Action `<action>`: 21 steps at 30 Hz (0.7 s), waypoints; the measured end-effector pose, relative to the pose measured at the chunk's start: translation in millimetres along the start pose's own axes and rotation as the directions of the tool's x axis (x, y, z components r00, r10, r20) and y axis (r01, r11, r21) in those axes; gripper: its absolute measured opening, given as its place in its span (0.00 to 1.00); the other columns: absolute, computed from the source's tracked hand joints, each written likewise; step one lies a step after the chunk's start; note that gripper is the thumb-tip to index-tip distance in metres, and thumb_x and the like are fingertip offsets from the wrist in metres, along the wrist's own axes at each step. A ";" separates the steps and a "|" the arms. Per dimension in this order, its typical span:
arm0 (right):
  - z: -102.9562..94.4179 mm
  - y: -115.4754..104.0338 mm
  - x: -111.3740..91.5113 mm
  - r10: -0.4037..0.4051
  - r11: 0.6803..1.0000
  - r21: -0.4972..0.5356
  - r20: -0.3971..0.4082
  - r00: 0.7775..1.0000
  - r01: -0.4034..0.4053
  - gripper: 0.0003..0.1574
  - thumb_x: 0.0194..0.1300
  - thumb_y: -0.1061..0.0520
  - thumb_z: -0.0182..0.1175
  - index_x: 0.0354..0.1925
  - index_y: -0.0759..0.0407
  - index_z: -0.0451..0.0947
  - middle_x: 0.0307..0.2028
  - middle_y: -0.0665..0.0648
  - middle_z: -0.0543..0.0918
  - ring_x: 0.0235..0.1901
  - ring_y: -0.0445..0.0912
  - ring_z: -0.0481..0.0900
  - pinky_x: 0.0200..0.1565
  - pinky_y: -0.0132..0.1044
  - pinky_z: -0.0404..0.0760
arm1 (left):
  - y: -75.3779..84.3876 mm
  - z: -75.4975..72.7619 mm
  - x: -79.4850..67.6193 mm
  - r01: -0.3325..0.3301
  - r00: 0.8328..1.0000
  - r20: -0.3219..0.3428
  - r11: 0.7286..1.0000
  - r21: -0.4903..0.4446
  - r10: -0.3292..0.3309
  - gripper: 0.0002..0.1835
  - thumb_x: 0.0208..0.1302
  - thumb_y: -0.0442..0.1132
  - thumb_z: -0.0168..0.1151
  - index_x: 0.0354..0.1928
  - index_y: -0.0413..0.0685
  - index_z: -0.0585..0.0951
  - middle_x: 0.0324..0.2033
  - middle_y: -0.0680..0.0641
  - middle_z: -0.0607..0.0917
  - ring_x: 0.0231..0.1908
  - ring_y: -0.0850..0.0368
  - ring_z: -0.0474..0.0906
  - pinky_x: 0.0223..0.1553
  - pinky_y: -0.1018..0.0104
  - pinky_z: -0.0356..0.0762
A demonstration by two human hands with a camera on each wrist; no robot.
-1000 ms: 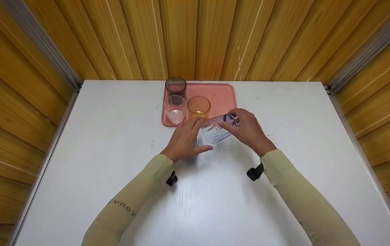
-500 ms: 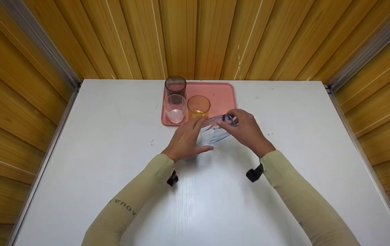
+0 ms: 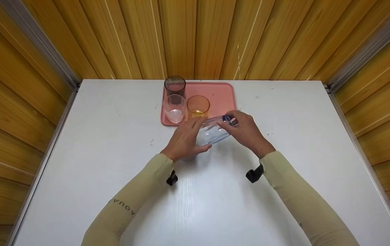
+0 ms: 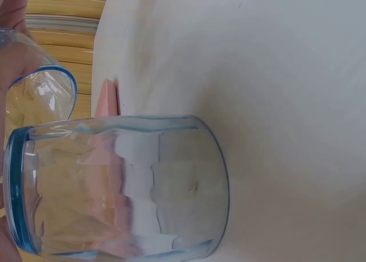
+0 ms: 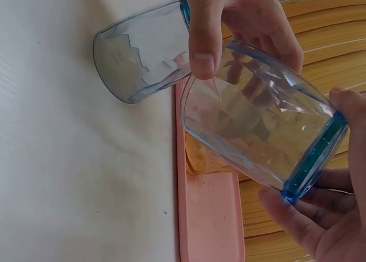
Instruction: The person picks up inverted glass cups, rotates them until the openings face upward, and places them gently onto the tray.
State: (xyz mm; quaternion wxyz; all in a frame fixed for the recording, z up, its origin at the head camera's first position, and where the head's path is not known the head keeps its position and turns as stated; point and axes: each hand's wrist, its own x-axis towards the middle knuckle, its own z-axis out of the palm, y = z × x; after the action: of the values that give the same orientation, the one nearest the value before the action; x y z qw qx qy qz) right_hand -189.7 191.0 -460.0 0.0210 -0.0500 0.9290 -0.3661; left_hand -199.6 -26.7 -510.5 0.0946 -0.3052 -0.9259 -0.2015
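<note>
In the head view a clear blue-tinted glass [image 3: 215, 131] lies tilted in the air between my hands, its mouth toward the left. My right hand [image 3: 247, 131] grips its thick blue base, fingers and thumb on either side. My left hand [image 3: 186, 138] is curved round the mouth end, thumb on the near side and fingers on the far side. A second blue-tinted glass [image 4: 126, 187] is upside down below my left palm, rim toward the table and blue base right at the hand. From above, the left hand mostly hides this glass.
On the white table [image 3: 119, 112] a pink tray [image 3: 220, 95] lies near the back wall. It bears a dark grey glass [image 3: 175, 87], a clear glass [image 3: 174, 109] and an amber glass [image 3: 198, 104]. Wood-patterned walls [image 3: 177, 37] enclose the back and sides.
The tilted glass has turned slightly, and its mouth has moved left and into the span of my left hand. Both hands stay almost where they were.
</note>
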 end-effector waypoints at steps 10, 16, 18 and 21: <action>0.9 3.4 -1.1 -0.025 0.999 0.036 0.050 0.998 0.023 0.40 0.51 0.24 0.51 0.54 0.45 0.68 0.47 0.49 0.77 0.47 0.45 0.77 0.45 0.42 0.81 | -0.8 -3.3 -3.0 -0.010 0.999 -0.031 0.999 -0.031 0.009 0.50 0.41 0.68 0.63 0.66 0.63 0.55 0.60 0.55 0.67 0.56 0.58 0.68 0.60 0.56 0.68; 1.4 3.4 -0.8 -0.027 0.999 0.039 0.067 0.997 0.025 0.41 0.51 0.23 0.51 0.56 0.43 0.67 0.49 0.49 0.76 0.50 0.46 0.77 0.48 0.44 0.80 | -1.0 -6.0 -4.8 -0.027 0.998 -0.061 0.995 -0.097 0.021 0.49 0.41 0.67 0.64 0.66 0.67 0.53 0.57 0.56 0.66 0.49 0.60 0.72 0.55 0.61 0.73; 1.2 3.5 -1.0 -0.034 0.999 0.037 0.067 0.997 0.032 0.40 0.51 0.24 0.51 0.55 0.43 0.67 0.49 0.50 0.76 0.50 0.46 0.77 0.48 0.44 0.80 | -0.7 -6.6 -5.5 -0.019 0.998 -0.056 0.993 -0.118 0.012 0.49 0.42 0.67 0.64 0.66 0.68 0.53 0.57 0.56 0.65 0.48 0.61 0.72 0.55 0.62 0.73; 0.8 3.4 -1.6 -0.041 0.999 0.035 0.071 0.997 0.039 0.39 0.52 0.25 0.51 0.55 0.43 0.67 0.49 0.50 0.77 0.50 0.46 0.77 0.49 0.43 0.79 | -0.7 -7.4 -6.2 -0.014 0.999 -0.050 0.991 -0.137 0.007 0.49 0.42 0.66 0.64 0.66 0.68 0.53 0.57 0.56 0.65 0.48 0.61 0.72 0.56 0.62 0.73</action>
State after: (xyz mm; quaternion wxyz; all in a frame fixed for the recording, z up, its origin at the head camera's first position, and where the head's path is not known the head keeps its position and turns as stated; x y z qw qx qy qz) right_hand -188.3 193.1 -463.0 0.0481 -0.0813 0.9201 -0.3800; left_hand -194.7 -33.6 -505.9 0.0975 -0.3106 -0.9057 -0.2716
